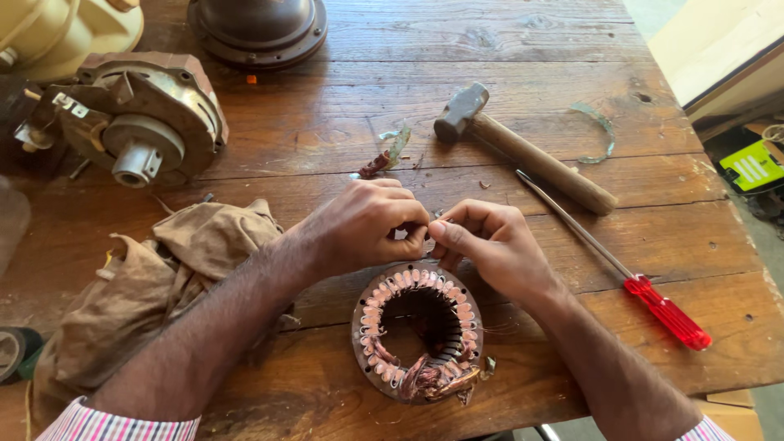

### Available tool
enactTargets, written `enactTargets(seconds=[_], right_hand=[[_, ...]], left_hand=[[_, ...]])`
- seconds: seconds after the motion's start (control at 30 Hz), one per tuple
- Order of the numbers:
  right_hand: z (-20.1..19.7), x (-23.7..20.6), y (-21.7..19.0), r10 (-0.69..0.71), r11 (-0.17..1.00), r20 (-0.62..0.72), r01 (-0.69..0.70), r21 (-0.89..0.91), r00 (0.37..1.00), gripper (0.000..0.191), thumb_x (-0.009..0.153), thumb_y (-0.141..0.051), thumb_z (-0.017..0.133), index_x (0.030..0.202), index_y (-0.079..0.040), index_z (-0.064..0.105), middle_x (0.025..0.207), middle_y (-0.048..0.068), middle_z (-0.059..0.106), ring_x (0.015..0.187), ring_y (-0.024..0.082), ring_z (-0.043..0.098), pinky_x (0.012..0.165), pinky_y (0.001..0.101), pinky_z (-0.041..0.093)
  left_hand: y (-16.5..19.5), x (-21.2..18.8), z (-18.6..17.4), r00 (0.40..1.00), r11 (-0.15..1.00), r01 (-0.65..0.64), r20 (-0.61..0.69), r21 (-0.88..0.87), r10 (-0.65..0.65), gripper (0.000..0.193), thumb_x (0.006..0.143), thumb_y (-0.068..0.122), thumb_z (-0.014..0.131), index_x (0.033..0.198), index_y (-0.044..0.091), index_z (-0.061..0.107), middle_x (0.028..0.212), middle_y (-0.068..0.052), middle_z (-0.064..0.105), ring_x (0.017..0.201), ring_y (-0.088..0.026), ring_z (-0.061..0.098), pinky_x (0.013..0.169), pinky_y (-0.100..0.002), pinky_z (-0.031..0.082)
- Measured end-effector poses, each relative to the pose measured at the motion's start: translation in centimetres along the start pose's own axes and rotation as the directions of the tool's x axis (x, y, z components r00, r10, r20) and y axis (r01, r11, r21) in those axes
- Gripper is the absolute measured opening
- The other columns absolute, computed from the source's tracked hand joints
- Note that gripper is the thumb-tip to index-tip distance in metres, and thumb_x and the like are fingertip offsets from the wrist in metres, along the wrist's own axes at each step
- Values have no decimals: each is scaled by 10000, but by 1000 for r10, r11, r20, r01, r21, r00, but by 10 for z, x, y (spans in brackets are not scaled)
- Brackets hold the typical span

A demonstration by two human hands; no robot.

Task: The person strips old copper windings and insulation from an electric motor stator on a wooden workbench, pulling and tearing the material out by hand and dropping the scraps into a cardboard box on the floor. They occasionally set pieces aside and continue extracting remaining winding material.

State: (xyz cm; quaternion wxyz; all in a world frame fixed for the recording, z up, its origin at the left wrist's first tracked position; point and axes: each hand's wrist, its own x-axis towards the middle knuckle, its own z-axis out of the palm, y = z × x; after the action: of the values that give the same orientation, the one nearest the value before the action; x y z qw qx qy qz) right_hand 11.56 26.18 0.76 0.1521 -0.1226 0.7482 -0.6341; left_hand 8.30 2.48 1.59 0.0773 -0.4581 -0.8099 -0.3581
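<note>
Left grip: my left hand (363,224) is pinched shut, thumb and fingers pressed on something too small for me to make out.
Right grip: my right hand (490,241) is pinched the same way, fingertips touching the left.
Stator: the round motor stator (418,331) with copper windings lies on the table (343,106) just below both grips.
Rag: brown cloth (155,278) beside my left forearm.
Tools: hammer (523,147) and red-handled screwdriver (629,282) beyond my right grip.

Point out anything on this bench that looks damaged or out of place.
The round stator below both hands looks damaged: at its near edge the copper windings bulge out in a frayed, tangled clump, while the rest sit in neat loops. Torn greenish scraps also lie loose beyond the hammer.
</note>
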Motion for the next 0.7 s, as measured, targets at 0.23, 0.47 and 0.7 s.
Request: enactTargets(seconds=[0.23, 0.47, 0.7], right_hand=[[9, -1, -1, -18, 994, -64, 10, -109, 998, 204, 944, -175, 723, 1017, 15, 738, 805, 57, 754, 682, 86, 692, 591, 237, 576], [3, -1, 2, -23, 998, -74, 19, -54, 997, 195, 970, -169, 699, 973, 24, 728, 781, 64, 752, 663, 96, 703, 575, 246, 589], [5, -1, 3, -79, 991, -47, 73, -112, 996, 187, 989, -166, 685, 1027, 15, 714, 794, 45, 727, 693, 78, 676, 614, 231, 574]], left_hand=[[-1, -1, 1, 997, 998, 58, 47, 18, -59, 196, 819, 211, 784, 922, 47, 750, 856, -83, 748, 845, -243, 711, 784, -407, 576], [-8, -1, 13, 996, 986, -92, 33, 139, 88, 158, 922, 171, 739, 872, 25, 703, 859, -95, 721, 856, -256, 693, 819, -409, 574], [-10, 0, 8, 995, 1000, 26, 100, -10, -25, 174, 854, 200, 764, 842, 27, 741, 723, -83, 707, 701, -220, 697, 739, -411, 566]])
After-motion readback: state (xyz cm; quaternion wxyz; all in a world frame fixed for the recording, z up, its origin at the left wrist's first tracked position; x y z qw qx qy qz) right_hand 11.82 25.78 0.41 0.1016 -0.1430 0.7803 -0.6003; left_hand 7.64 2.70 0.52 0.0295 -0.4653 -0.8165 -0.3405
